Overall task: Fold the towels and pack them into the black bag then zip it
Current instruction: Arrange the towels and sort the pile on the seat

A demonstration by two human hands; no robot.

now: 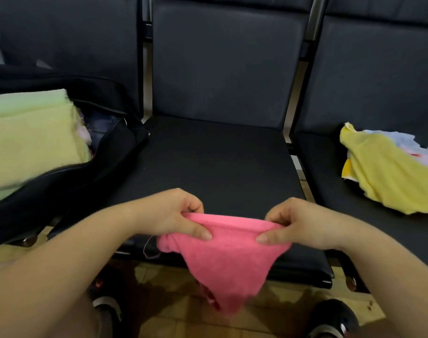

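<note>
I see the pink towel (223,254) held up over the front edge of the middle seat (208,162), its top edge stretched between both hands and the rest hanging down in a loose point toward the floor (174,320). My left hand (169,213) pinches the towel's upper left corner, thumb laid along the near face and the other fingers curled behind the cloth. My right hand (298,223) pinches the upper right corner the same way, thumb in front, fingers folded behind. A loose thread (148,247) dangles from the towel's left side. To the left of the middle seat lies the black bag (69,181), unzipped and gaping, partly overlapping that seat's left edge. Inside it sits a stack of folded pale green towels (30,140), with a bit of other cloth showing just to the right of the stack; I cannot tell what that is. On the seat to the right of the middle seat, well apart from the pink towel, lies a heap of unfolded towels with a yellow towel (388,176) on top. Below the seat's front edge I see two dark shoes (334,318) on the tan tiled floor.
</note>
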